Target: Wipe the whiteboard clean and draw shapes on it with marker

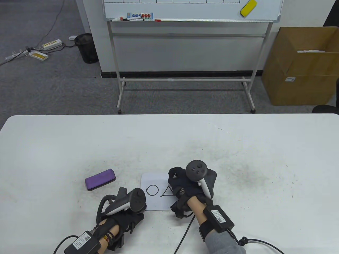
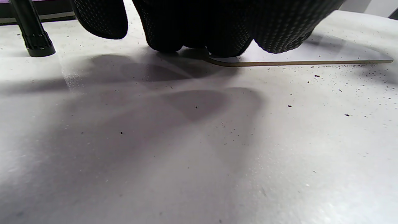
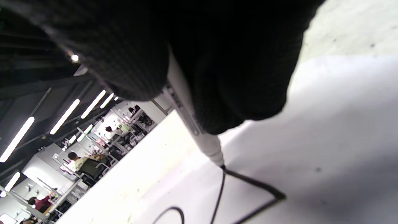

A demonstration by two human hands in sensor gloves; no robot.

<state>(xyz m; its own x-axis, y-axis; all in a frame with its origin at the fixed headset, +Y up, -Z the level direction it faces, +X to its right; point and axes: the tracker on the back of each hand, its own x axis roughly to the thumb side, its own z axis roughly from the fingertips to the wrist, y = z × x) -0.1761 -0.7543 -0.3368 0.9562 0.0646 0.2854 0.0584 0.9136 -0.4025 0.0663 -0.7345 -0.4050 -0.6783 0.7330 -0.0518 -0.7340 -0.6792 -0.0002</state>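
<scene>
Nearby, purple eraser [image 1: 100, 179] lies on table [image 1: 238, 148] left of small whiteboard [image 1: 151, 205]; big whiteboard stand [image 1: 185, 79] and cardboard box [image 1: 299, 68] well behind. Circle [image 1: 152, 190] and triangle [image 3: 248, 193] drawn on the board. Right hand [image 1: 185, 190] over board's right part, fingers curled round marker [image 3: 192, 124], tip on triangle's apex. Left hand [image 1: 124, 211] at board's left corner, fingertips [image 2: 192, 34] pressing its edge, not curled round anything

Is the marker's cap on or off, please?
Off: the marker shows a bare tip touching the small whiteboard, at the triangle.
</scene>
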